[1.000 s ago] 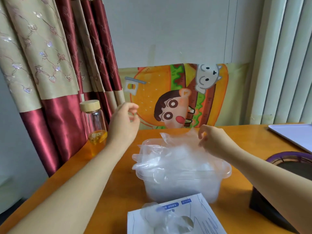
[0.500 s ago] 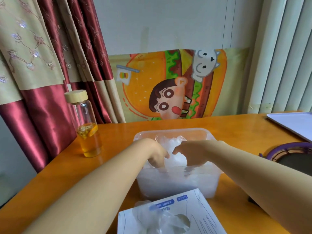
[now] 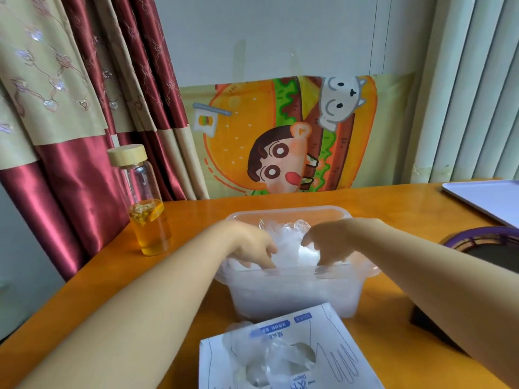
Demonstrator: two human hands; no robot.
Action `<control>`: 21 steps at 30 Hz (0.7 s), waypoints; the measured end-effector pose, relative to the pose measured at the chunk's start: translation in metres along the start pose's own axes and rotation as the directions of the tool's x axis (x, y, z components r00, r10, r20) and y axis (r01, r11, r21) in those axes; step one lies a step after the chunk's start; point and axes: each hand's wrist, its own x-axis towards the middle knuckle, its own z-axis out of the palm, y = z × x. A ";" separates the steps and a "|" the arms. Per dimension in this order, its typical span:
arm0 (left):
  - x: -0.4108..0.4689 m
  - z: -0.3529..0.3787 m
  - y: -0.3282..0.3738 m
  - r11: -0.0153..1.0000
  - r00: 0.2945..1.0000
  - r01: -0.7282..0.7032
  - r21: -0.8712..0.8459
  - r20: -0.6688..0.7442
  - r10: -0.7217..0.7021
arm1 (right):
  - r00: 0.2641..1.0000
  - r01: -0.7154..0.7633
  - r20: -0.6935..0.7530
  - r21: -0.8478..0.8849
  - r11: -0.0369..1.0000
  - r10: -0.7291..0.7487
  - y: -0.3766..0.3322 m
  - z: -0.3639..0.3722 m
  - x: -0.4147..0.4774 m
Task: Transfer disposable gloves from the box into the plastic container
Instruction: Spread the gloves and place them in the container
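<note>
The left hand and right hand push gloves down into the container, fingers spread, gripping nothing; next likely means pulling more from the box.

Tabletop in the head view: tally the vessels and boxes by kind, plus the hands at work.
Glass bottle: 1
Plastic container: 1
Glove box: 1
Hands: 2, left hand and right hand
Total: 5
</note>
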 end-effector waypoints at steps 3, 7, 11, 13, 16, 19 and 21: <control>-0.036 -0.012 -0.003 0.969 0.987 -0.107 -0.221 -0.140 0.077 | 0.969 0.052 -0.239 -0.038 0.998 -0.060 -0.003 -0.015 -0.035; -0.088 0.002 -0.006 0.866 0.899 -0.295 -0.404 -0.425 0.107 | 0.824 0.312 -0.517 0.070 0.948 -0.232 -0.025 -0.017 -0.087; -0.124 0.046 -0.005 0.880 0.929 -0.304 -0.365 -0.319 0.188 | 0.911 0.385 -0.169 0.028 0.923 -0.375 -0.049 0.022 -0.116; -0.129 0.067 0.001 0.945 0.969 -0.222 -0.240 -0.166 0.185 | 0.938 0.332 -0.100 -0.022 0.943 -0.333 -0.054 0.046 -0.116; -0.124 0.093 0.015 0.982 0.965 -0.179 -0.054 -0.202 0.165 | 0.934 0.315 -0.175 -0.011 0.949 -0.312 -0.059 0.067 -0.106; -0.114 0.111 0.029 0.989 0.952 -0.136 -0.055 -0.285 0.115 | 0.925 0.316 -0.223 0.007 0.949 -0.306 -0.062 0.070 -0.100; -0.108 0.116 0.033 0.997 0.926 -0.082 -0.007 -0.370 0.073 | 0.927 0.314 -0.218 0.011 0.949 -0.304 -0.062 0.072 -0.099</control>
